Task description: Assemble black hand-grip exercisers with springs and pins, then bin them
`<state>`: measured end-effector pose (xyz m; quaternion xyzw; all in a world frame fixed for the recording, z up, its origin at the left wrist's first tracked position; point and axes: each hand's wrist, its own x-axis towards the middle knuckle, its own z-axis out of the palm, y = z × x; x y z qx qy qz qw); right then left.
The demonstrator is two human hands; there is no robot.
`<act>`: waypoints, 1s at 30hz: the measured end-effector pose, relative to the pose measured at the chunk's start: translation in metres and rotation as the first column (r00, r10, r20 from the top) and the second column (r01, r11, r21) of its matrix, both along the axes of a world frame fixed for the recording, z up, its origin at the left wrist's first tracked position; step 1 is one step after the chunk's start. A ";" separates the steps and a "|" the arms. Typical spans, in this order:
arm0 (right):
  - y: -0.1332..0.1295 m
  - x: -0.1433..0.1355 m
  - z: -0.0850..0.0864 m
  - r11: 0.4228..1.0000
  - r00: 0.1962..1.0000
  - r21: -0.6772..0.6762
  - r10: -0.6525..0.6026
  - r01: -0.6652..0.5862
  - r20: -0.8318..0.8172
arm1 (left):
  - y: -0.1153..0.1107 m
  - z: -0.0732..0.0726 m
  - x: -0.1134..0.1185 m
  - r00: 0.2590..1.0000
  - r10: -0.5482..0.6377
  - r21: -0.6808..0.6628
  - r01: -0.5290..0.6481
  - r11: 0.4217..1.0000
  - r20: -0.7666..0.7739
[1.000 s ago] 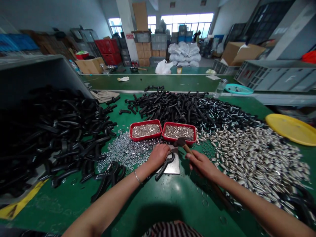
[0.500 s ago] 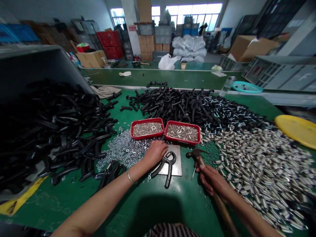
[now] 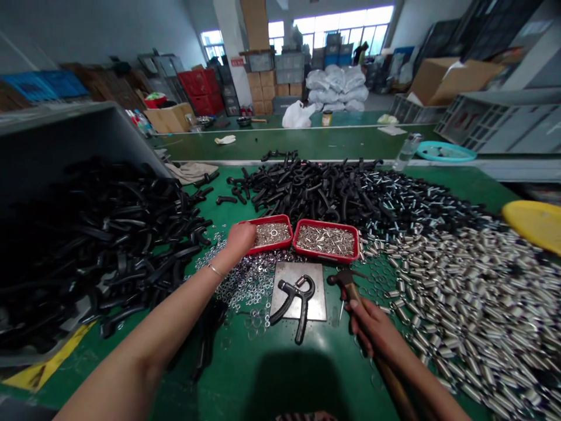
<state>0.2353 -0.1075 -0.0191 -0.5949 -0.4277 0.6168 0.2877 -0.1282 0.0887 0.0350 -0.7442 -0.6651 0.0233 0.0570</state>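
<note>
My left hand (image 3: 242, 238) is at the left end of a red tray (image 3: 269, 250) of tiny metal pieces; its fingers point away and are hidden. My right hand (image 3: 372, 327) is wrapped round the wooden handle of a hammer (image 3: 353, 290), its head up and to the left. A thin metal pin (image 3: 341, 311) shows just left of those fingers. Between the hands, a black hand grip strengthener (image 3: 300, 307) lies untouched on a square metal plate (image 3: 319, 292), its two legs spread toward me and a small metal spring near its top.
Loose washers (image 3: 243, 283) lie left of the plate. A second red tray (image 3: 326, 256) holds small pins. Black handles (image 3: 315, 187) are heaped behind, more spill from a grey crate (image 3: 131, 137) at left. Metal springs (image 3: 464, 304) cover the right side, near a yellow lid (image 3: 534, 225).
My left hand has left the hand grip strengthener and moved up and left to the left red tray. My right hand still holds the hammer in about the same place.
</note>
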 end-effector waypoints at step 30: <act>0.004 0.002 -0.003 1.000 0.999 0.018 0.019 -0.018 -0.043 | -0.093 -0.018 0.117 0.878 -0.369 -0.133 0.423 0.896 0.305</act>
